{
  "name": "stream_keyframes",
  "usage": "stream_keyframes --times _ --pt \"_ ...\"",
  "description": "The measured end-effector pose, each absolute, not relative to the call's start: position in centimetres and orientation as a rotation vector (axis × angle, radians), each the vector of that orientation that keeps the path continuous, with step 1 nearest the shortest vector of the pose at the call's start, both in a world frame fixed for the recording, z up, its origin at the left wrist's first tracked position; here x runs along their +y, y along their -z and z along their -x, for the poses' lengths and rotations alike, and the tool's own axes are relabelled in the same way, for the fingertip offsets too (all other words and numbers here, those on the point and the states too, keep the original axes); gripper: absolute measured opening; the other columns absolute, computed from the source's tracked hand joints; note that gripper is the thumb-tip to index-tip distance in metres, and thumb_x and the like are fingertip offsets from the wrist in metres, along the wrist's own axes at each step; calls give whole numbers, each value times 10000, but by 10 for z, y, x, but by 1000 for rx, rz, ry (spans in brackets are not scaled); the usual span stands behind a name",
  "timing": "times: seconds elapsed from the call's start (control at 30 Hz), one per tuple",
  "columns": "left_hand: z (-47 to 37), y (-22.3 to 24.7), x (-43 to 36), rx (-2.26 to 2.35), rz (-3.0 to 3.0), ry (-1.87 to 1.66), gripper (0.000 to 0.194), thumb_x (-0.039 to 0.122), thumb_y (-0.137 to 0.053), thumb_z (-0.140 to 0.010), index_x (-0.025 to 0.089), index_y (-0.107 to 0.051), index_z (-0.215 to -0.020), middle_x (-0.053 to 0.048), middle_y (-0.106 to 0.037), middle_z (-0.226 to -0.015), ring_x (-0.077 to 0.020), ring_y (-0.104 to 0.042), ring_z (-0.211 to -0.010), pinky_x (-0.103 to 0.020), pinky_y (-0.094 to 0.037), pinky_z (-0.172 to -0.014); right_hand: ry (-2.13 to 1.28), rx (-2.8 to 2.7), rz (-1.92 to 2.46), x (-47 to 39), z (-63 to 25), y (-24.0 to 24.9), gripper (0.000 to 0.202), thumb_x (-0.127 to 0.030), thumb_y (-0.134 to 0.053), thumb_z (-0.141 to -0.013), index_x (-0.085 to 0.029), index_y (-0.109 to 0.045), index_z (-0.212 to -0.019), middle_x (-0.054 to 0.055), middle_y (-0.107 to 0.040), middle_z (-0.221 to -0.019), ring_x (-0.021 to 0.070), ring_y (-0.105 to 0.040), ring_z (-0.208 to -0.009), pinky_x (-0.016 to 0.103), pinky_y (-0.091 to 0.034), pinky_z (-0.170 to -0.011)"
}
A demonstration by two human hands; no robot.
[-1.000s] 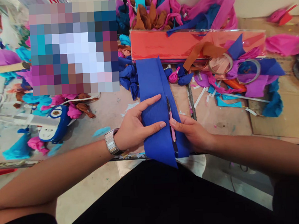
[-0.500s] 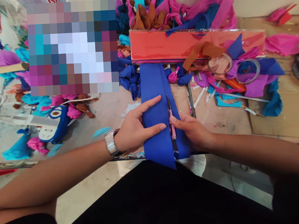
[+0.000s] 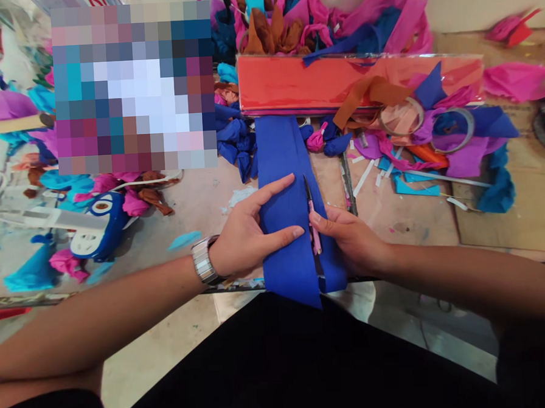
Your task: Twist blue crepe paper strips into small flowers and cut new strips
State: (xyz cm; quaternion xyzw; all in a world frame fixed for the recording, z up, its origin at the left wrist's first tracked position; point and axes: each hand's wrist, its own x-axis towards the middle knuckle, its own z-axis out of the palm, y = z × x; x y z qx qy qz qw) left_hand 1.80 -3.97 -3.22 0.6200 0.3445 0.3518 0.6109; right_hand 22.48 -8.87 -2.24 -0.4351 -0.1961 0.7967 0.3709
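Note:
A long strip of blue crepe paper runs toward me over the table edge, with a slit along its right part. Spread on its left side is my left hand, open, thumb and forefinger lying flat on the paper; its other fingers are hidden. My right hand is closed on a slim pink-handled craft knife, thumb on the handle. The dark narrow blade points away from me, at the slit. The right hand's fingers also touch the paper's right flap.
A red paper pack lies behind the strip. Tape rolls and colored scraps sit at right. A blue-and-white power strip is at left, near crumpled paper. Cardboard covers the right side.
Hardly anything differs. The blue paper and my left hand have shifted very slightly to the right; the knife keeps almost the same place.

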Motion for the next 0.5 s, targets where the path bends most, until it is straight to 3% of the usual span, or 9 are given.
stream_keyframes --times 0.37,0.5 --pt "-18 36 -40 786 -1443 -804 836 396 -908 -796 280 -559 -1546 -115 -582 -1577 -340 -584 -1443 -553 -470 -1256 -2047 -500 1108 -89 -224 21 398 -494 -855 -846 -231 -622 -1034 -43 -669 -720 122 -587 -587 273 -493 -609" --pt "-17 32 -37 798 -1477 -816 825 445 -869 -835 287 -527 -1569 -114 -565 -1589 -347 -582 -1438 -534 -482 -1243 -2040 -567 1086 -89 -226 20 380 -502 -850 -854 -221 -618 -964 -42 -669 -725 108 -576 -580 257 -486 -596"
